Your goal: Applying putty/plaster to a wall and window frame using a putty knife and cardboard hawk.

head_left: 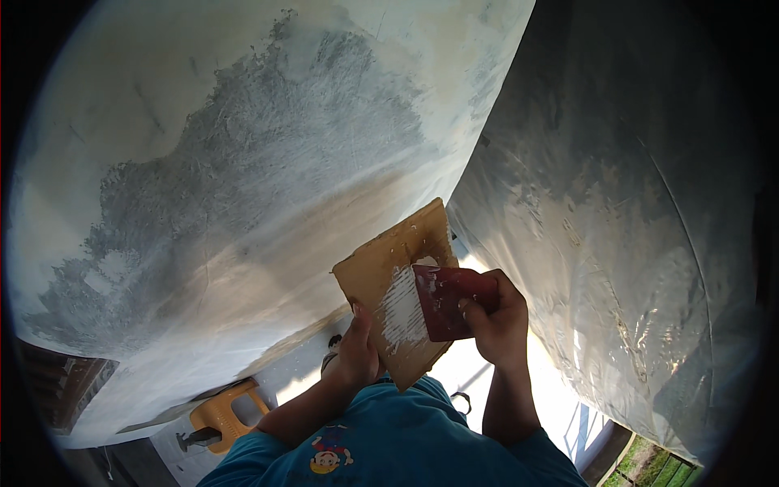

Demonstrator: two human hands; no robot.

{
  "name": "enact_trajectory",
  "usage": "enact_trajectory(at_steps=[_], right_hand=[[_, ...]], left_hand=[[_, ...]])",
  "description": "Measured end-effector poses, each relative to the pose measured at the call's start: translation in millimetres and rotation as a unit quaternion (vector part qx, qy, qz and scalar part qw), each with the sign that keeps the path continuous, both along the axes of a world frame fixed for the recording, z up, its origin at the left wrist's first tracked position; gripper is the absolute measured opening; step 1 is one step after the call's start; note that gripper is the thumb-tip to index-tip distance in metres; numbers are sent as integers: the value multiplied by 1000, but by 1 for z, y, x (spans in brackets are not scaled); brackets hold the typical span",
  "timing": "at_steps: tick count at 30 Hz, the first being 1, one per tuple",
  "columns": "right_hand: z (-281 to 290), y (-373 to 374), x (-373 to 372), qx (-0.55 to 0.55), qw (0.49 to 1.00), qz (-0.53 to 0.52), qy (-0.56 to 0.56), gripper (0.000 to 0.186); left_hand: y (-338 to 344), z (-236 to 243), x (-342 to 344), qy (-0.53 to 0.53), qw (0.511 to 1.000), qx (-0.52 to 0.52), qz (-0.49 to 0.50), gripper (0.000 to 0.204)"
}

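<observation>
My left hand grips the lower left edge of a flat brown board, its thumb lying along the edge; the fingers underneath are hidden. White putty is smeared in ridged streaks across the middle of the board. In my right hand is a dark red putty scraper, pinched between thumb and fingers. The scraper's blade lies over the right side of the putty, and bits of white cling to it. Board and scraper are both held up in front of my chest, close to the wall.
A white wall with a large rough grey patch rises ahead and to the left. Plastic sheeting hangs on the right. Low at the left stands a yellow plastic stool. A railing and grass show at the lower right.
</observation>
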State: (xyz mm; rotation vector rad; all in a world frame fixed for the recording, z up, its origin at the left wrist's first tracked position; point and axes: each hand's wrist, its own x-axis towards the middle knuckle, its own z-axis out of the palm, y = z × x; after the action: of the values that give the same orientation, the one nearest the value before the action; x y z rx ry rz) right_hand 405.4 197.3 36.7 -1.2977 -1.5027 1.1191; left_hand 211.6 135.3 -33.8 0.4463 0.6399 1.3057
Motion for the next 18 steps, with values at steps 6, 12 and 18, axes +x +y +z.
enact_trajectory(at_steps=[6, 12, 18], right_hand=[[2, -1, 6, -1, 999, 1, 46, 20], [-5, 0, 10, 2, 1000, -11, 27, 20], [-2, -2, 4, 7, 1000, 3, 7, 21]], left_hand=[[2, -7, -4, -7, 999, 43, -6, 72], [2, -6, -2, -9, 1000, 26, 2, 73], [2, 2, 3, -1, 1000, 2, -1, 72]])
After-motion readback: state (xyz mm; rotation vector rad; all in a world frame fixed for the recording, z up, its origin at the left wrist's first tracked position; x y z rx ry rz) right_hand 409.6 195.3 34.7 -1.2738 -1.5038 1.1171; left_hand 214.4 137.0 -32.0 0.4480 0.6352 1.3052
